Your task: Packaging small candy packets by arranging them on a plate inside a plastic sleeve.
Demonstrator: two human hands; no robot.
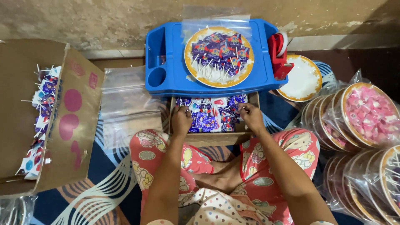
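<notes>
The person sits cross-legged on a patterned rug [83, 196], both hands down in a small cardboard box [208, 137] wedged between the knees and filled with blue-and-purple wrapped lollipops [208, 118]. The left hand [181, 121] rests at the box's 9 o'clock side, fingers curled down among the wrappers; whether its grip actually closes on one cannot be told. The right hand [251, 116] sits at the box's 2 o'clock corner, fingertips pressed together, pinching a lollipop wrapper at the top of the pile.

Directly at 12 o'clock from the box, a blue plastic lap tray [166, 83] overhangs its far edge. On the tray stands a gold-rimmed plate [219, 79] heaped with more of the same lollipops, sticks pointing toward 6 o'clock, with a clear plastic bag [216, 18] tucked behind it. A red tape dispenser [278, 56] sits on the tray's 3 o'clock edge, and just beyond it lies an empty gold-rimmed plate [302, 79] on the floor.

At 9 o'clock from the hands lie flat clear bags [125, 104], and farther out an open brown carton [25, 116] holds more lollipops along its inner wall. At 3 o'clock, well apart from the hands, bagged plates of pink sweets [366, 114] lean stacked against each other.
</notes>
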